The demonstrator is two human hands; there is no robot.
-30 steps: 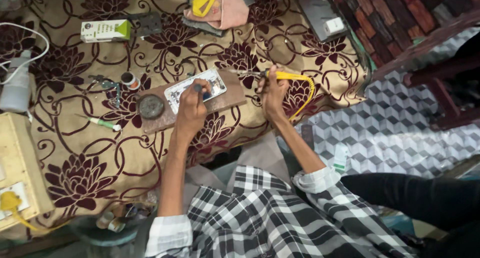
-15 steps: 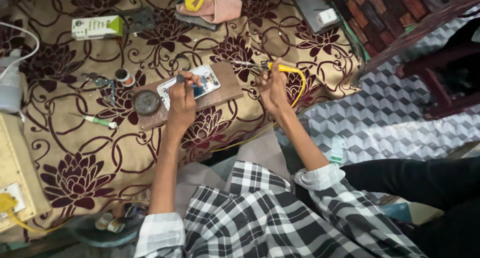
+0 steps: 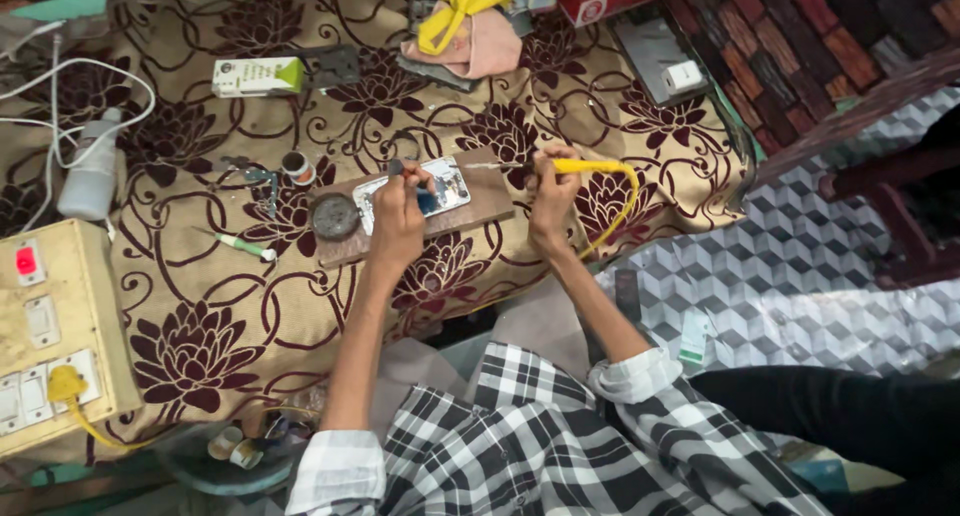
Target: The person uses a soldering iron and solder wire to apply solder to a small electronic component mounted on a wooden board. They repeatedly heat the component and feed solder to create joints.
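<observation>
An opened phone (image 3: 440, 189) lies face down on a brown wooden board (image 3: 490, 204) over a floral cloth. My left hand (image 3: 398, 221) rests on the phone and pinches a small dark tool at its upper edge. My right hand (image 3: 552, 198) grips a yellow-handled soldering iron (image 3: 585, 166), its metal tip pointing left toward the phone. The iron's yellow cord (image 3: 625, 211) loops down to the right. A round dark tin (image 3: 335, 217) sits at the board's left end.
A beige switch box (image 3: 50, 336) with a yellow plug stands at the left edge. A white bottle (image 3: 90, 176), white cables, a green-and-white carton (image 3: 258, 76), a small green-tipped tool (image 3: 243, 244) and a pink cloth (image 3: 470, 41) lie around. Patterned floor tiles (image 3: 800, 276) spread to the right.
The view has shifted so the board sits lower and more central. My left hand stays on the phone and my right hand keeps the soldering iron near it.
</observation>
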